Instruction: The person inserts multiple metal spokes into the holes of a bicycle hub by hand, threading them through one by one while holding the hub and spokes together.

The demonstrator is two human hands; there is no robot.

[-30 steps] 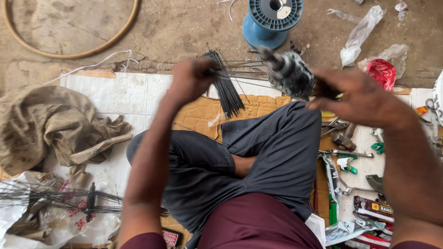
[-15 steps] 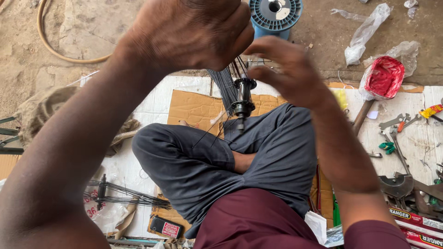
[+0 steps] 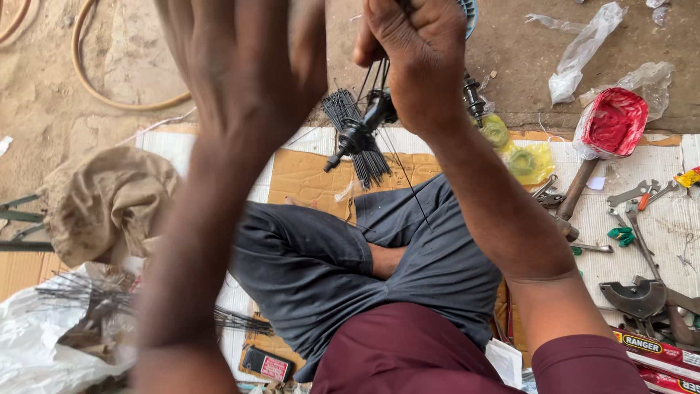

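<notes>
Seated person, legs crossed. Right hand [image 3: 419, 55]: fingers clenched on thin spokes hanging through a black wheel hub [image 3: 364, 128], held above the cardboard sheet [image 3: 306, 179]. Left hand [image 3: 240, 66]: raised close, blurred, grip cannot be told. Step judged: lacing spokes; next needs a steady feed. Half a second earlier the hub hung upright; now it tilts. Beyond: red-lined bag [image 3: 616, 120].

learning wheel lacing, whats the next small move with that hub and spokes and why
Probably thread another spoke into the hub. The right hand grips the hub with spokes hanging loose below it, and the left hand is raised beside it; whether it holds anything is unclear.
</notes>
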